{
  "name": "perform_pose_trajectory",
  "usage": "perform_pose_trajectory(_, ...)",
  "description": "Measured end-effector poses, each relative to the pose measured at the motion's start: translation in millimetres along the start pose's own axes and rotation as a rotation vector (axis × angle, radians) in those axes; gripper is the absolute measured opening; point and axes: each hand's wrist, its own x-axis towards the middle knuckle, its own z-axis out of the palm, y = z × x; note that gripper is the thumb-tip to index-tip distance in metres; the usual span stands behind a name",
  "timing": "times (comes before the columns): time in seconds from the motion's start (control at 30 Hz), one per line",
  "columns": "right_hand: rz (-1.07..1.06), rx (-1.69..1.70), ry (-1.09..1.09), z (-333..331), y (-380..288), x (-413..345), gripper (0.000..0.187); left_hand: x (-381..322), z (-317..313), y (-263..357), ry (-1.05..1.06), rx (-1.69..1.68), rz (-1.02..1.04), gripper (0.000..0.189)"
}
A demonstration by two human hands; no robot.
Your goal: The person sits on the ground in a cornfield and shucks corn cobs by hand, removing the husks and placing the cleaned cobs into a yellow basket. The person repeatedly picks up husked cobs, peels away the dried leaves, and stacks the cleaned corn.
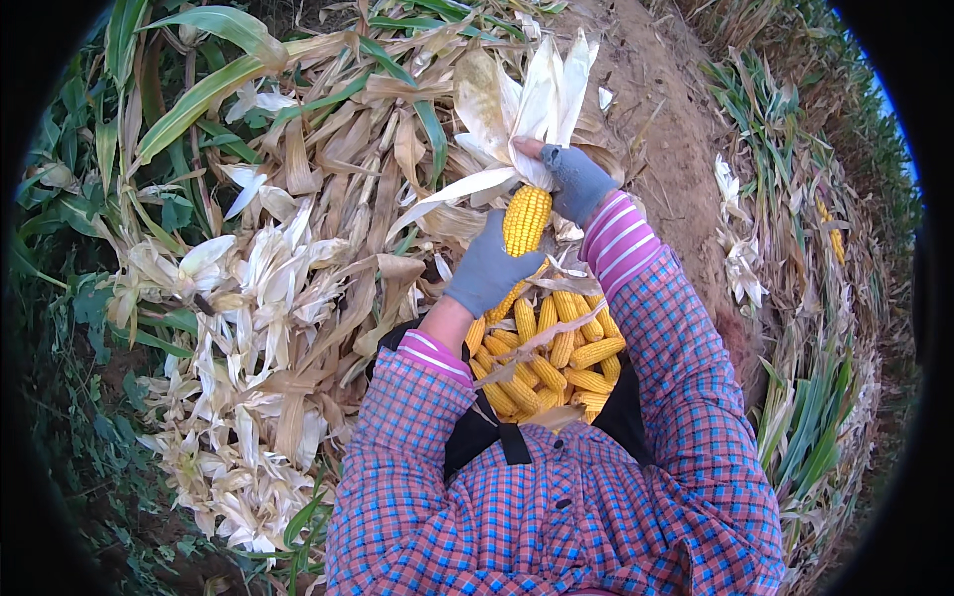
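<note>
My left hand (488, 266), in a grey fingerless glove, is wrapped around the lower part of a bare yellow ear of corn (528, 216). Pale dry husk leaves (548, 97) are folded back and fan out beyond the ear's far end. My right hand (575, 179), gloved the same way, grips these husks where they gather at the end of the ear. Below both hands hangs or sits a black bag (624, 402) against my front, its full shape hidden by my arms. Many husked ears of corn (548, 372) fill it, with a few dry leaf strips (533, 344) lying over them.
A heap of pale stripped husks (253, 447) lies to the left. Dry corn stalks and leaves (335, 149) cover the ground ahead. Green plants (74, 313) grow at far left. Bare soil (656, 112) runs along the right, then more stalks with an exposed ear of corn (829, 231).
</note>
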Motion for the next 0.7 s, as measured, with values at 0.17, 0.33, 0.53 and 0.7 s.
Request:
perform_pose_trajectory(0.17,-0.142,0.218,0.199,12,6,-1,0.034,-2,4,5,0.002,-0.123,-0.005,0.055)
perform_pose_trajectory(0.33,-0.325,0.404,0.317,15,9,6,0.038,1,5,18,-0.076,-0.605,-0.044,0.051)
perform_pose_trajectory(0.53,-0.136,0.342,0.022,14,-9,-26,0.039,-15,-1,17,-0.399,-1.115,-0.207,0.058)
perform_pose_trajectory(0.7,-0.108,0.009,-0.156,22,-35,-44,0.041,-14,-8,19,-0.56,-1.16,-0.138,0.061)
